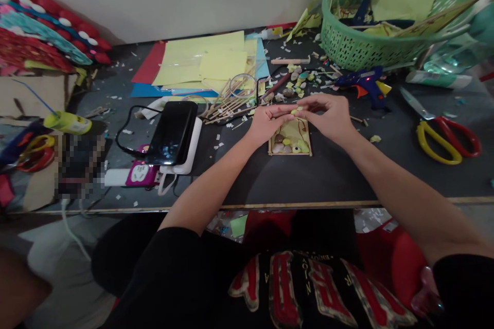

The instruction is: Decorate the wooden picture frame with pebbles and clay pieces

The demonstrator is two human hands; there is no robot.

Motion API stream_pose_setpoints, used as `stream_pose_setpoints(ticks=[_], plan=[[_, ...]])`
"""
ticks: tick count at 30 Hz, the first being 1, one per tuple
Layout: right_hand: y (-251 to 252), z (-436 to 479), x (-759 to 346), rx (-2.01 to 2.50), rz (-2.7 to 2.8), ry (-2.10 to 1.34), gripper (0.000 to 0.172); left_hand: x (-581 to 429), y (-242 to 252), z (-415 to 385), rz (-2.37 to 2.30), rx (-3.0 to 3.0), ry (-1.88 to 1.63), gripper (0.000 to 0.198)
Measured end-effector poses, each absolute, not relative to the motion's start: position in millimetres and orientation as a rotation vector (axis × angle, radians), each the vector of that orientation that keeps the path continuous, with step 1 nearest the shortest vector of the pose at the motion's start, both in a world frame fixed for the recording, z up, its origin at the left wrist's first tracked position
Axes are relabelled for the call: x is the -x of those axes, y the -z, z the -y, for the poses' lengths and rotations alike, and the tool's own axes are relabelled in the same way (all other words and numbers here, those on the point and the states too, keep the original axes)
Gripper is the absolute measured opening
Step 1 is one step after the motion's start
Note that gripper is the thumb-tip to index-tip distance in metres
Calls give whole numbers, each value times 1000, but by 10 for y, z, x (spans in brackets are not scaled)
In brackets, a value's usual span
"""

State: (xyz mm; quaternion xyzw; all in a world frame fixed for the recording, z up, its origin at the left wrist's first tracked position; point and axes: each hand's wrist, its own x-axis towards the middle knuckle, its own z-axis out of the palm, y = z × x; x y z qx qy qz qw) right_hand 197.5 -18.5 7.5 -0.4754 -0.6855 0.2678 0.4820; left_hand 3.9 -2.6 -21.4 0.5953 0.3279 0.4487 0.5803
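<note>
My left hand (265,124) and right hand (329,115) pinch a yellow bit (296,112); nearer me lies the frame edge (289,153), then roomy table (293,180).

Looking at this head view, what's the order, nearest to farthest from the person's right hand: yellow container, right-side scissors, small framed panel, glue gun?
1. Small framed panel: at the right hand's fingertips.
2. Glue gun: beyond, to the right.
3. Scissors: farther right.
4. Yellow container: far left.
</note>
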Motion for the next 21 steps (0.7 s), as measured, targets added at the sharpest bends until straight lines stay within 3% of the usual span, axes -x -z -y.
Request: stream_pose_setpoints(ticks=[7,12,17,21], plan=[[1,145,-1946,1117,1644,-880,33,-55,214,21,-799,-1442,-1067,36],[19,135,-1960,1040,1740,-825,30,-50,188,42,-828,-1421,-1121,36],[32,135,-1951,1003,1759,-823,44,-37,188,17,-821,-1352,-1187,33],[9,187,-1900,1007,1819,-647,39,-37,199,-3,-805,-1376,-1168,36]])
